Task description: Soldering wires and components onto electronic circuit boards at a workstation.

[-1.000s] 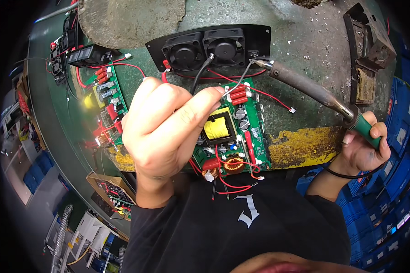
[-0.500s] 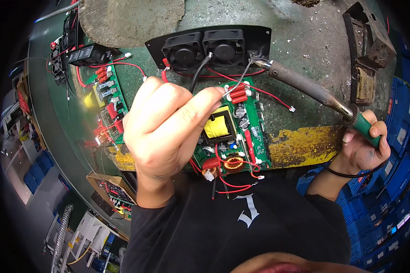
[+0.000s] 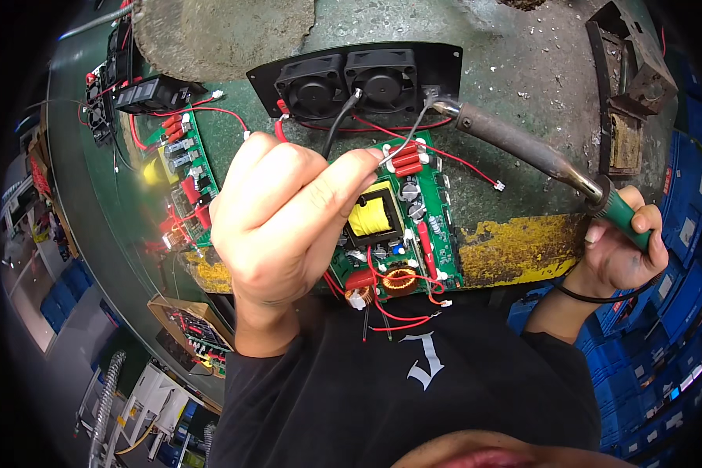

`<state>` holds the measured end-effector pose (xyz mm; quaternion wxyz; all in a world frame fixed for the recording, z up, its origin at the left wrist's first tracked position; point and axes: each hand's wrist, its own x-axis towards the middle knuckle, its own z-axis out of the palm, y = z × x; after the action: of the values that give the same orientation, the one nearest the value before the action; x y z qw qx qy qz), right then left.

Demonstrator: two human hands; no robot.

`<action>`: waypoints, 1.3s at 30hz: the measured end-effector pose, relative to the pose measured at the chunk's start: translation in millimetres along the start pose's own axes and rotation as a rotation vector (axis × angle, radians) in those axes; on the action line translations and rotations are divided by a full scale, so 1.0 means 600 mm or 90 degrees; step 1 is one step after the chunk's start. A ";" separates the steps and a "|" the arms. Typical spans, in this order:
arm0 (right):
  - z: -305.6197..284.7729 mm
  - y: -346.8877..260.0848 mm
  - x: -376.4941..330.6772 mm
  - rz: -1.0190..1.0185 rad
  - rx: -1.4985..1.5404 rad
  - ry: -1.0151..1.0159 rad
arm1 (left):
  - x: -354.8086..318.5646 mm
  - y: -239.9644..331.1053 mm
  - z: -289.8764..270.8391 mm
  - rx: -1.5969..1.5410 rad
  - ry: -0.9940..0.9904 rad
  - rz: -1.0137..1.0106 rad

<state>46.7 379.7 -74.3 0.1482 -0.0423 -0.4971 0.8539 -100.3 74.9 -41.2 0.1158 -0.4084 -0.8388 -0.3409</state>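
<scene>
While the grip of the right hand (image 3: pixel 630 240) wraps the green handle of the soldering iron (image 3: pixel 530 147), the iron's tip has edged slightly left, and the black fan panel (image 3: pixel 441 64) has shifted a touch likewise. Tip and grey wire (image 3: pixel 405 142) now seem to meet at the small fitting (image 3: pixel 431 94) on the panel's right end, so heat is probably reaching it; exact contact is hard to tell. The left hand (image 3: pixel 292 212) pinches the wire, partly hiding a circuit board (image 3: pixel 448 253) on the bench (image 3: pixel 522 86). A red lead (image 3: pixel 462 162) trails below the iron; a metal holder (image 3: pixel 639 87) stands well apart, far right.
</scene>
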 end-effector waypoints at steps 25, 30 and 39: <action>-0.009 -0.002 -0.011 -0.014 0.028 0.017 | -0.135 0.049 -0.144 -0.158 -0.054 -0.179; -0.024 -0.007 -0.017 -0.011 0.106 0.064 | -0.190 0.051 -0.184 -0.033 -0.205 -0.447; -0.025 0.000 -0.013 -0.052 0.088 0.041 | -0.112 0.066 -0.137 0.115 -0.042 -0.349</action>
<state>57.6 389.6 -82.4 0.2018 -0.0391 -0.4332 0.8776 -33.8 -3.2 6.7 0.0277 -0.1655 -0.9481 -0.2699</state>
